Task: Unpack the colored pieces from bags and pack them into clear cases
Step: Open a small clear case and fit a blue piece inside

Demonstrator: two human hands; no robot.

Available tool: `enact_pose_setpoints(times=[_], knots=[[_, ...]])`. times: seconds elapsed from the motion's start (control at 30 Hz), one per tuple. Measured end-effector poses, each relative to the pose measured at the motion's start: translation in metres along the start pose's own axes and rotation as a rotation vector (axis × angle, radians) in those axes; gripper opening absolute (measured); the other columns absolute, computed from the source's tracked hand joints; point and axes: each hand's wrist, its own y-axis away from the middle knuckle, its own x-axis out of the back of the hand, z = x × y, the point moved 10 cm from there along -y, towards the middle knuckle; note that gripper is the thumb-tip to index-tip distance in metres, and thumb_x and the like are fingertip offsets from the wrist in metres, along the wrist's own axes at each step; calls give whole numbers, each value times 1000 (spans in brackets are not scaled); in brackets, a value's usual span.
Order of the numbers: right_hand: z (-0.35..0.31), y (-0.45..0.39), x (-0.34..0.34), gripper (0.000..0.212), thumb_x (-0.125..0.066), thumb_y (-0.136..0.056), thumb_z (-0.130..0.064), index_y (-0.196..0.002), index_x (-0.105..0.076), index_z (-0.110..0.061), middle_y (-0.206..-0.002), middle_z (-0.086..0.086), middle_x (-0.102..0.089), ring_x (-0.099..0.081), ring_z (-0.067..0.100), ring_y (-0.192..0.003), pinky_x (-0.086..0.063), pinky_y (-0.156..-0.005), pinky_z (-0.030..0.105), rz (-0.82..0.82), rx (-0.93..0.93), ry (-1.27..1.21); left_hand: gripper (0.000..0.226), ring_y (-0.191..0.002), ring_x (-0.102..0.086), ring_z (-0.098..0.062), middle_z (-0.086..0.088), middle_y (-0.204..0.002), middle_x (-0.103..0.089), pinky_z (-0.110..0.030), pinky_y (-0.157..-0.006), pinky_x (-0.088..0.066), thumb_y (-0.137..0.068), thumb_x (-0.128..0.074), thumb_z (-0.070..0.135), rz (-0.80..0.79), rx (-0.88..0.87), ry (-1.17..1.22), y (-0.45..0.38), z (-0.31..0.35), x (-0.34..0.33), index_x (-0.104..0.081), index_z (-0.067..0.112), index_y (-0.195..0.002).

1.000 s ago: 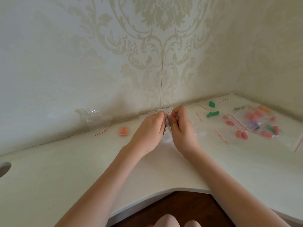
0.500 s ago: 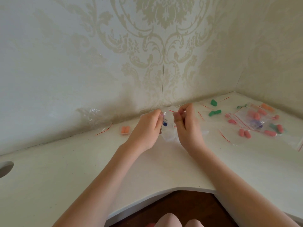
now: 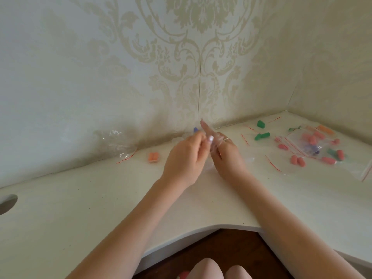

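Motion blur smears both hands, and the clear bag (image 3: 210, 158) between them is nearly invisible against the white desk (image 3: 100, 208). The left hand (image 3: 184, 158) curls its fingers around the bag's top, where a blue piece (image 3: 195, 129) peeks out above the knuckles. The right hand (image 3: 225, 154) has one finger raised, seemingly inside the bag; its grip is unclear. More bagged and loose pieces (image 3: 314, 141) lie at right.
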Motion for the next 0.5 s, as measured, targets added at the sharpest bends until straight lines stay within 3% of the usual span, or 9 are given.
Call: enact_pose_setpoints(times=[0.07, 0.17, 0.23, 0.33, 0.37, 0.43, 0.5], knots=[[3, -3, 0, 59, -32, -91, 0, -132, -45, -41, -108, -10, -64, -56, 16, -91, -41, -71, 24, -6, -29, -172, 24, -54, -53, -20, 0, -63, -55, -35, -50, -45, -97, -46, 32, 127, 205, 161, -4, -30, 13, -50, 11, -85], [0, -3, -4, 62, -30, -94, 3, -136, -36, -43, -95, -16, -59, -55, 4, -93, -37, -73, 10, -50, -73, -351, 18, -81, -66, -22, -8, -95, -63, -34, -66, -58, -94, -57, 23, 134, 570, 420, 3, -74, 7, -52, 10, -105], [-4, 0, -3, 56, -31, -97, 1, -132, -41, -41, -92, -20, -57, -53, -6, -90, -36, -75, 4, -50, -77, -414, 18, -86, -69, -23, -11, -97, -67, -29, -75, -58, -93, -59, 17, 90, 759, 690, 11, -86, -10, -56, 5, -106], [0, 1, -4, 30, -39, -100, -6, -121, -59, 2, -116, -15, -55, -48, -23, -93, -35, -78, 1, -82, -114, -455, 6, -78, -70, -22, -13, -81, -69, -29, -78, -57, -89, -62, 7, 134, 812, 883, 13, -84, -9, -62, 2, -91], [-1, 2, -4, 28, -42, -100, -9, -117, -59, 5, -122, -15, -54, -47, -25, -96, -36, -79, 2, -88, -116, -457, 5, -76, -69, -22, -13, -79, -69, -30, -78, -57, -87, -65, 6, 152, 823, 914, 13, -84, -8, -61, 3, -86], [-7, 2, -3, 25, -45, -100, -13, -113, -66, -13, -127, -23, -50, -48, -23, -100, -38, -78, 5, -91, -93, -475, 9, -72, -69, -21, -14, -79, -68, -30, -75, -58, -85, -67, 5, 168, 849, 903, 15, -87, -6, -59, 6, -81], [-14, 2, -4, 30, -46, -99, -14, -113, -59, -38, -116, -30, -52, -49, -21, -96, -37, -74, 9, -108, -64, -463, 13, -64, -67, -14, -12, -77, -66, -25, -66, -58, -86, -66, 3, 181, 851, 815, 17, -89, -2, -57, 7, -78]])
